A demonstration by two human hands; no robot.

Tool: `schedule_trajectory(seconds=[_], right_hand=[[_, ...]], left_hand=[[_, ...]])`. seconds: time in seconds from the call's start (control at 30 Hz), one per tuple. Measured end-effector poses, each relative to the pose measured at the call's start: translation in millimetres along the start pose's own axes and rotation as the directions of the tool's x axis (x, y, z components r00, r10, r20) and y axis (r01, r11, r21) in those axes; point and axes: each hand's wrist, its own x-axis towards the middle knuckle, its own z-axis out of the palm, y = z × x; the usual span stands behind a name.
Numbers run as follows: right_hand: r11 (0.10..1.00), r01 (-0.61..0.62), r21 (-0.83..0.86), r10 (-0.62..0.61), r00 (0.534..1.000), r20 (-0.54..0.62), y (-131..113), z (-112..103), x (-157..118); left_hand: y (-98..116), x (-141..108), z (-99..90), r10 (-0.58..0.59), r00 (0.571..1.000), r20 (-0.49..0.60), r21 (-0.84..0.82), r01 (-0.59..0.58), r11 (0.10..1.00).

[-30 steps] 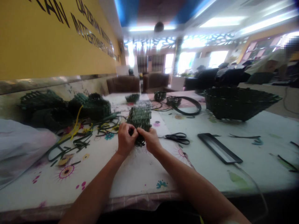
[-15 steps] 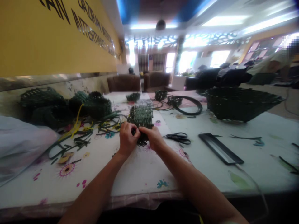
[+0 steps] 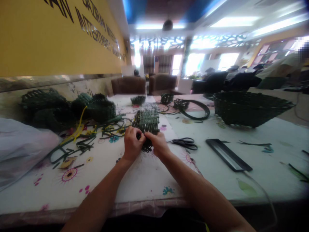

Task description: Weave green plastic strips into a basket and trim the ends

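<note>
A small dark green woven basket [image 3: 146, 120] lies on the table in the middle of the head view, its near edge between my hands. My left hand [image 3: 132, 143] has its fingers curled and pinched on the near left edge of the basket. My right hand [image 3: 158, 141] pinches the same edge from the right, thumb and fingers pressed together close to the left fingertips. Some loose strip ends hang below the fingers. Black-handled scissors [image 3: 185, 143] lie just right of my right hand.
A black phone-like device [image 3: 229, 155] with a cable lies at the right. Behind it stands a large green basket [image 3: 251, 108]. Cut green strips [image 3: 83, 145], several woven baskets [image 3: 103, 108] and a white plastic bag [image 3: 21, 151] are at the left. A coiled strip [image 3: 202, 109] lies farther back.
Both hands stay at the basket's near edge with almost the same grip. The whole view has shifted very slightly.
</note>
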Motion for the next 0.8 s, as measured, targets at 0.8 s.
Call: schedule_trajectory(seconds=[0.8], right_hand=[[0.995,0.084,-0.049,-0.06,0.925,0.375,-11.4,-26.2,25.0]], left_hand=[[-24.9,6.6,-7.9,-0.184,0.973,-0.14,-0.169,0.16,0.973]])
